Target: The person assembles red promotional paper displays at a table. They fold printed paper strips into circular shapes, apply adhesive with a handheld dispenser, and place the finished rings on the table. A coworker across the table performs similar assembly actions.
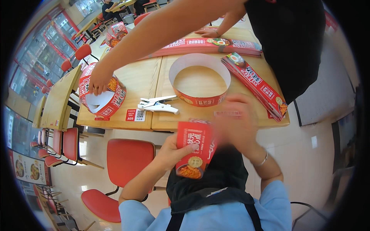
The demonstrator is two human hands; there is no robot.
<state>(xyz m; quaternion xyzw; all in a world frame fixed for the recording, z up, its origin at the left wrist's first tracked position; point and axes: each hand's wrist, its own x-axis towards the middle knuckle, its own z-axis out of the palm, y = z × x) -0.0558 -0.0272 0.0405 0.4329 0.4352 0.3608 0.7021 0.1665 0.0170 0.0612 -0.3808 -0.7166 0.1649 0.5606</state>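
My left hand (pixel 173 151) is closed on a red printed card strip (pixel 190 154), bent or folded, with its thumb across the front. It is held up before my dark apron, below the table edge. My right hand (pixel 241 129) is beside the strip's right side, blurred by motion, so its fingers cannot be read. Beyond them a round band of red printed card (pixel 200 99) stands on the table, white inside. To its left lies a white plier-like tool (pixel 158 104) with its handles apart.
A stack of flat red strips (pixel 256 86) lies at the table's right, a longer bundle (pixel 208 45) at the far side. Another person's arm (pixel 165 32) reaches across to a red card band (pixel 102 92) at the left. Red chairs (pixel 129 161) stand near me.
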